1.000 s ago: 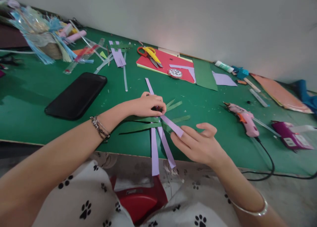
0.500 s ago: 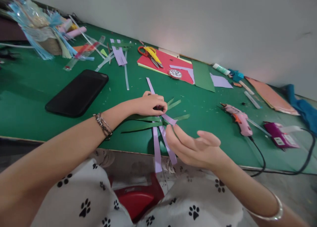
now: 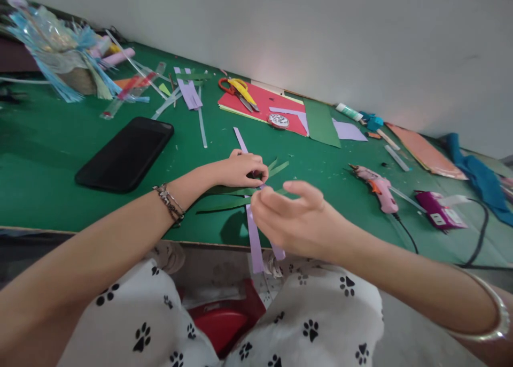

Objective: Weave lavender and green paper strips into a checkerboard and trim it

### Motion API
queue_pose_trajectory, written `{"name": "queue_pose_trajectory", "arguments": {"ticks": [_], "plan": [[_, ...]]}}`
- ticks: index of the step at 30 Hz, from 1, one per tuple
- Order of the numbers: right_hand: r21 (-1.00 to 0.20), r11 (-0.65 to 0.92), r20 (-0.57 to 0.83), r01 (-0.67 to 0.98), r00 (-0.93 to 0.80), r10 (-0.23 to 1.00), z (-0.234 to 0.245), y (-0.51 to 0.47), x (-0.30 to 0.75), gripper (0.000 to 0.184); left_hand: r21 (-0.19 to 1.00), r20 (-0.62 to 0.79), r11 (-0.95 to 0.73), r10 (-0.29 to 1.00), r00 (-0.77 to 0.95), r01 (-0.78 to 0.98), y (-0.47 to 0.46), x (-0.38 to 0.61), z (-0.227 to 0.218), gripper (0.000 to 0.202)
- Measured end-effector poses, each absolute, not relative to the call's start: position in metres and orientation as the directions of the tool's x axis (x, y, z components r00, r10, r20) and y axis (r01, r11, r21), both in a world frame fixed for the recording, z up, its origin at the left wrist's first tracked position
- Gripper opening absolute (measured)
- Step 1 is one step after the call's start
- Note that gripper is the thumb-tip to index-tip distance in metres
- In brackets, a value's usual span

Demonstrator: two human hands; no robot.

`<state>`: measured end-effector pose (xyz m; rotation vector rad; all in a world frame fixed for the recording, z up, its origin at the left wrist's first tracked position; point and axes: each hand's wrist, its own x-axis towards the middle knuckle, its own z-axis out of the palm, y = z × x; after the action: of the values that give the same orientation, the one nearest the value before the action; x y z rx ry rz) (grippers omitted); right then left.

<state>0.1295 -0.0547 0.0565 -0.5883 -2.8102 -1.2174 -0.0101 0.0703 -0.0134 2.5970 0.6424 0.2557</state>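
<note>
Purple paper strips [image 3: 255, 239] and green paper strips [image 3: 224, 201] lie crossed over each other at the near edge of the green table [image 3: 48, 158]. My left hand [image 3: 240, 169] rests on the crossing point with its fingers closed, pinching the strips down. My right hand [image 3: 294, 217] hovers just in front of the crossing, fingers curled toward a purple strip, and hides the strips behind it. Two purple strip ends hang over the table edge.
A black phone [image 3: 125, 153] lies left of my hands. A pink glue gun [image 3: 374, 187] with a black cord sits to the right, beside a purple object [image 3: 438, 211]. Scissors [image 3: 236, 89] rest on red paper [image 3: 272, 102] at the back, with loose paper scraps around.
My right hand has moved left and up from beside the strips to the crossing point, its fingers curling in. My left hand has stayed pinned on the strips.
</note>
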Motion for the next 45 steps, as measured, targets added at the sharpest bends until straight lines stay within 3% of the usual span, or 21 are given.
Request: {"name": "queue_pose_trajectory", "arguments": {"ticks": [4, 8, 15, 25, 30, 35, 45], "plan": [[0.557, 0.65, 0.243, 0.517, -0.85, 0.468, 0.061, -0.028, 0.141, 0.04, 0.466, 0.07, -0.791, 0.479, 0.875, 0.396, 0.07, -0.01, -0.013, 0.02], [0.379, 0.606, 0.29, 0.699, -0.712, 0.64, 0.046, -0.004, 0.166, 0.034, 0.479, 0.068, -0.783, 0.484, 0.872, 0.397, 0.071, -0.009, -0.015, 0.018], [0.319, 0.573, 0.388, 0.755, -0.656, 0.648, 0.008, 0.008, 0.192, 0.029, 0.517, 0.031, -0.756, 0.486, 0.873, 0.402, 0.071, -0.011, -0.011, 0.024], [0.244, 0.574, 0.349, 0.782, -0.622, 0.7, -0.002, -0.001, 0.195, 0.026, 0.511, 0.015, -0.748, 0.5, 0.866, 0.424, 0.069, -0.013, -0.008, 0.03], [0.041, 0.598, 0.311, 0.8, -0.579, 0.754, 0.005, -0.022, 0.186, 0.024, 0.49, 0.017, -0.763, 0.492, 0.87, 0.422, 0.068, -0.014, -0.008, 0.029], [-0.155, 0.638, 0.144, 0.755, -0.621, 0.77, 0.003, -0.036, 0.176, 0.054, 0.49, 0.02, -0.768, 0.483, 0.876, 0.412, 0.067, -0.014, -0.007, 0.027], [-0.118, 0.614, 0.203, 0.781, -0.586, 0.784, 0.002, -0.046, 0.178, 0.052, 0.541, 0.027, -0.729, 0.513, 0.858, 0.419, 0.067, -0.018, -0.002, 0.032]]}}
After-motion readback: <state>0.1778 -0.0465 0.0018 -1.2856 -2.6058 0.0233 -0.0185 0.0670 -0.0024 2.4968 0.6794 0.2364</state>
